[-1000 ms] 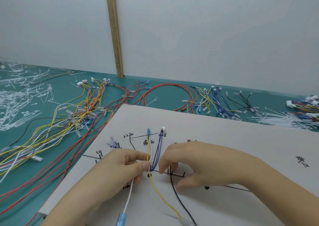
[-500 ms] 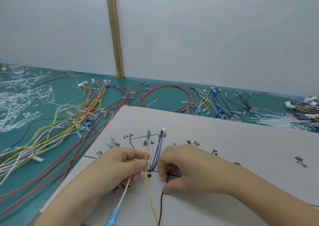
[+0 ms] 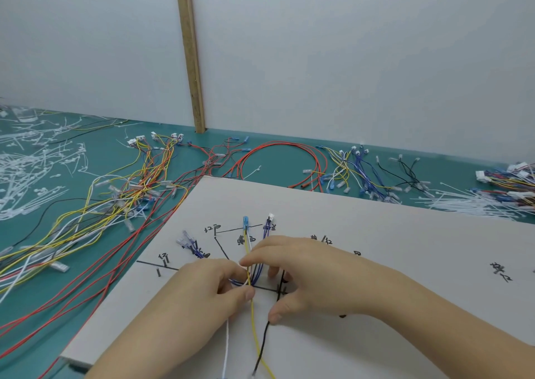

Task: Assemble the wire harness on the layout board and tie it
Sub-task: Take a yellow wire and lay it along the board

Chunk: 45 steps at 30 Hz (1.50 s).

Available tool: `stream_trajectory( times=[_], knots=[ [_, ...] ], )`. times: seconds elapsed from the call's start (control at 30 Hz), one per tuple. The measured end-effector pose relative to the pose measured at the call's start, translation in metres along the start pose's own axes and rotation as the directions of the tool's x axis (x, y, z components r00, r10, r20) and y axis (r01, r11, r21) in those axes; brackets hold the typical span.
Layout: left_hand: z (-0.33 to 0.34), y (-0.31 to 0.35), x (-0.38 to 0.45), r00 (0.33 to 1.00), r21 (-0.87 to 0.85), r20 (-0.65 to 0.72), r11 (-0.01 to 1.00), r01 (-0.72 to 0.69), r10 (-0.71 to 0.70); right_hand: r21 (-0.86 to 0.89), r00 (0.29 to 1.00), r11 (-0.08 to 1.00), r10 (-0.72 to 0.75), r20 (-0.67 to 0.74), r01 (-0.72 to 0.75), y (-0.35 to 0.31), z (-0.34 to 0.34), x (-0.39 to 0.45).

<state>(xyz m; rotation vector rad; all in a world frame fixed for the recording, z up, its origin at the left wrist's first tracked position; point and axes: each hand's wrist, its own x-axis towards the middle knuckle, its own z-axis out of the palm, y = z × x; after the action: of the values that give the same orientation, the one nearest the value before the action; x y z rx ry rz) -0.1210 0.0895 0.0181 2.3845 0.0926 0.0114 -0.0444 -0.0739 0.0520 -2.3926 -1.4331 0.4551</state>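
The white layout board [image 3: 405, 248] carries hand-drawn black lines and labels. A small wire bundle [image 3: 251, 265] lies on it: yellow, white and blue-purple wires. A blue terminal [image 3: 245, 221] and a white connector [image 3: 271, 217] point away from me. My left hand [image 3: 208, 291] pinches the bundle at the drawn junction between thumb and fingers. My right hand [image 3: 301, 274] holds a black wire [image 3: 262, 346] under the thumb, its fingers curled over the blue-purple wires. The yellow wire [image 3: 254, 335] and a white wire [image 3: 225, 349] trail toward me.
Loose red, yellow, white and blue wire sets [image 3: 115, 199] lie on the green table [image 3: 86, 152] to the left and behind the board. White cable ties [image 3: 26, 175] are heaped at far left, more cable ties [image 3: 469, 202] at right. A wooden strip [image 3: 189, 51] stands against the wall.
My right hand has drawn the black wire in beside the yellow one and its index finger has reached over the bundle. The trailing wires have swung closer together. My left hand keeps its pinch.
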Motion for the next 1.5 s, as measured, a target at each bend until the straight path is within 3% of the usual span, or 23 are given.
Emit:
stream_trajectory(
  times=[0.67, 0.93, 1.17, 1.5],
  knots=[
    [0.001, -0.004, -0.003, 0.999, -0.114, -0.045, 0.993, 0.008, -0.014, 0.037, 0.999, 0.998, -0.046, -0.009, 0.047, 0.005, 0.002, -0.004],
    [0.003, -0.009, -0.002, 0.998, -0.080, -0.054, 0.997, -0.016, 0.012, 0.014, 0.997, 0.997, -0.072, 0.012, 0.072, 0.005, 0.003, -0.003],
    [-0.006, -0.008, -0.001, 0.999, -0.150, -0.042, 0.988, -0.033, 0.027, -0.035, 0.994, 0.993, -0.108, 0.019, 0.108, 0.006, 0.003, -0.004],
    [-0.070, -0.003, 0.019, 0.962, 0.235, 0.271, 0.968, -0.089, 0.022, -0.057, 0.990, 0.988, -0.142, 0.012, 0.142, 0.009, 0.005, -0.005]
  ],
)
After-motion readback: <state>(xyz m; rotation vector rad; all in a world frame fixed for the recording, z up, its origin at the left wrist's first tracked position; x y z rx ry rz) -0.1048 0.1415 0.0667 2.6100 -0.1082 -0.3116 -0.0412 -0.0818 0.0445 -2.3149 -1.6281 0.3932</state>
